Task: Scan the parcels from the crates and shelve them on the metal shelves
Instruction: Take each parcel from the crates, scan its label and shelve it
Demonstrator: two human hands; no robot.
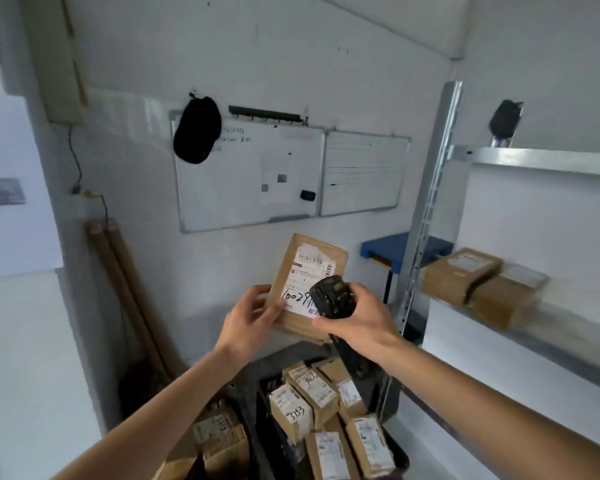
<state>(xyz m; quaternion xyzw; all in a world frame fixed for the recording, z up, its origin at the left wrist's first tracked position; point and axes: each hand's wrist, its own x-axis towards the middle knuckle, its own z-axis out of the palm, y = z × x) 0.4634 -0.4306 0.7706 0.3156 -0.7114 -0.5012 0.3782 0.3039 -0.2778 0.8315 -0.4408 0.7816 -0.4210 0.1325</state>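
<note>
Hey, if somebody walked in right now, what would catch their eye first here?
Probably the brown parcel held up at centre, gripped by the left hand, its label marked with big handwritten digits. The right hand holds a black scanner in front of that label. Below, a dark crate is packed with parcels, and two more sit on the metal shelf at right.

Straight ahead of me, two whiteboards on the wall: the larger whiteboard (246,174) carries scribbles, pinned papers and a small black eraser (307,195), while the lined whiteboard (363,173) sits just beside it on the right. A black cap (197,129) hangs over the big board's top left corner. Above them, a dark hook rail (264,113). Cardboard tubes (127,292) lean in the left corner (a thin cable (75,157) dangles above them). A blue table (388,247) peeks out against the wall.
</note>
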